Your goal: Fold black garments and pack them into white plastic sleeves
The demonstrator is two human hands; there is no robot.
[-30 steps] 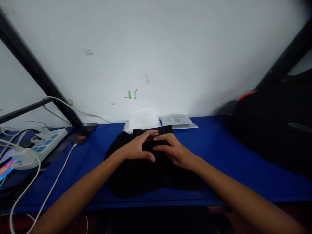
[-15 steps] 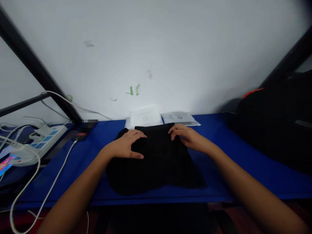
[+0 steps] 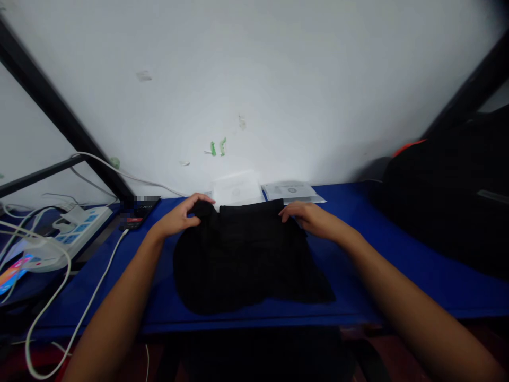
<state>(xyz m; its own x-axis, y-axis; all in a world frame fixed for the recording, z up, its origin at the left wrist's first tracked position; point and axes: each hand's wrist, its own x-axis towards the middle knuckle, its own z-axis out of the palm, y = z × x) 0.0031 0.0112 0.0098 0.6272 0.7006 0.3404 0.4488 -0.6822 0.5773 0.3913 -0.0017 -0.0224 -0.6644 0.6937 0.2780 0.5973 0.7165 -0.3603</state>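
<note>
A black cloth garment [image 3: 250, 254] lies spread on the blue tabletop, with a straight band-like edge along its far side; its exact kind is hard to make out in the dark fabric. At its far left corner my left hand [image 3: 185, 215] is closed round a bunched fold, thumb on the near side and fingers over the far side. My right hand [image 3: 308, 216] has its fingers bent and closed on the far right corner, by the end of the band. Part of that grip is hidden behind the fingers.
Two flat white packets [image 3: 292, 192] lie against the wall behind the garment. On the left are a phone [image 3: 139, 212] with a white cable [image 3: 104, 278], a power strip [image 3: 85, 228] and a lit screen [image 3: 14, 273]. A large black bag-like object [image 3: 449, 207] stands at the right.
My left hand has moved left and away from me, from lying over the garment with fingers spread to gripping its far left corner. My right hand stays at the far right corner.
</note>
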